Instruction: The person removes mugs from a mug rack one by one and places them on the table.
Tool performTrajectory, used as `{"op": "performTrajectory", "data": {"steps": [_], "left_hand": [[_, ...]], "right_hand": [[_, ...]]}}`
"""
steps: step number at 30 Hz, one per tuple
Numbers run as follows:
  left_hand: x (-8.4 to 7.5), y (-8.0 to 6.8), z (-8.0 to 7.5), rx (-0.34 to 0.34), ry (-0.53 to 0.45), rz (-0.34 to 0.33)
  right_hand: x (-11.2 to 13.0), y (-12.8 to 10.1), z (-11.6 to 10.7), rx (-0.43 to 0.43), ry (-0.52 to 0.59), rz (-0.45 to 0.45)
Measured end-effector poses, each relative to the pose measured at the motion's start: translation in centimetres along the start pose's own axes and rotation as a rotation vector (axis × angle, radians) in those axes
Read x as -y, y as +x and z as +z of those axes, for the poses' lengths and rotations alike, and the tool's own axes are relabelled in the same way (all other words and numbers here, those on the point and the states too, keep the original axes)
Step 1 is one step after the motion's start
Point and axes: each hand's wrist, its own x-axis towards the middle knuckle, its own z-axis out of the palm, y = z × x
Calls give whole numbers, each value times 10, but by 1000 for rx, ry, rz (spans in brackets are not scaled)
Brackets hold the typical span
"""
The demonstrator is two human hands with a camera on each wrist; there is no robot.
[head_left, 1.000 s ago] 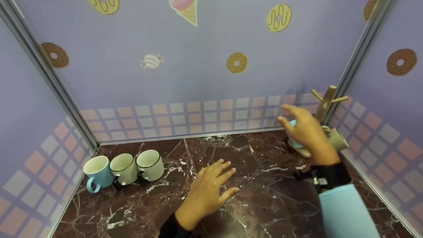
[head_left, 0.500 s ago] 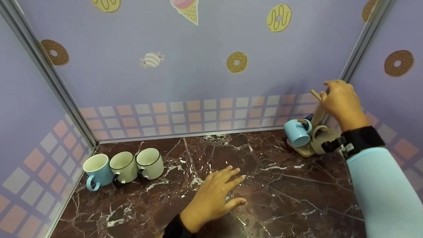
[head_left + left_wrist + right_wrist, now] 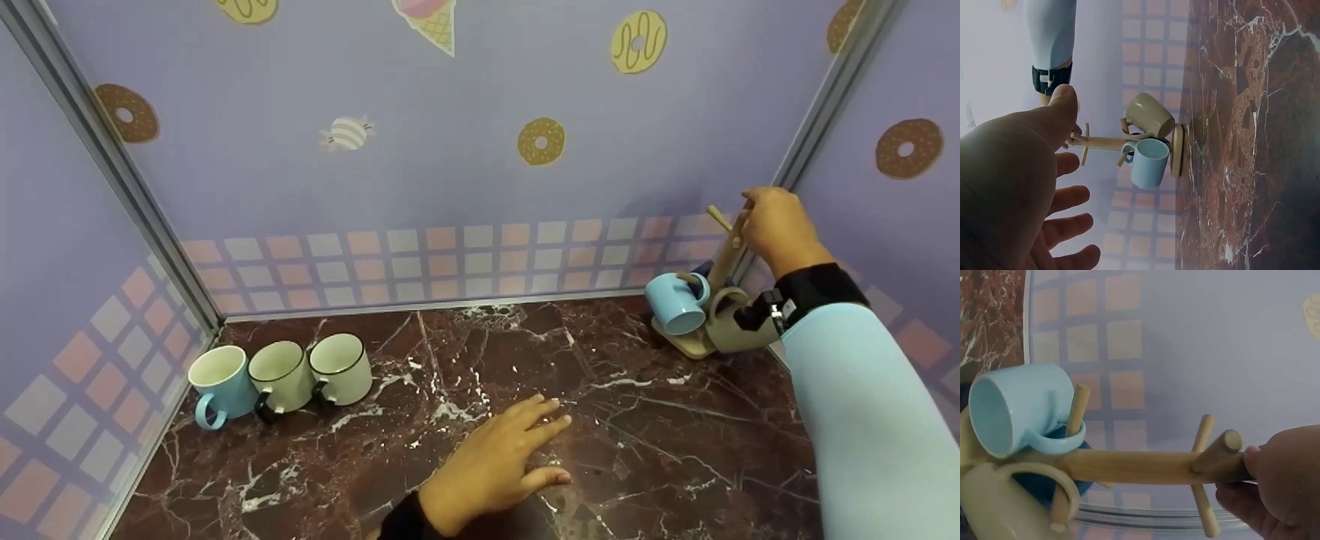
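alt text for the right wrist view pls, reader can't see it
A right hand grips the top of a wooden mug tree, which the tilted camera shows lying sideways. A light blue mug hangs by its handle on one peg and a cream mug on a lower one. Behind is a lilac wall with a pink checked band.

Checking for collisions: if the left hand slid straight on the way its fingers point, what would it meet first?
Probably nothing near: the left hand points across bare marble tabletop toward the mug tree in the far right corner, though depth is unclear.
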Motion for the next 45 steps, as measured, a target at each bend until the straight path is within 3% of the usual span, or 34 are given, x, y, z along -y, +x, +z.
{"op": "performTrajectory", "data": {"steps": [7,24,33,45], "left_hand": [[-1,1,0,18,-3,3],[-3,-1,5,57,-45,-16],[-7,-2,4,102,-111,-43],[-7,-3,5,88,-30,43]], "right_hand": [[-1,0,5,-92,68,12],[6,-3,8,-187,50,-7],[8,-2,13,-239,93,34],[3,-2,21,-382,93,54]]}}
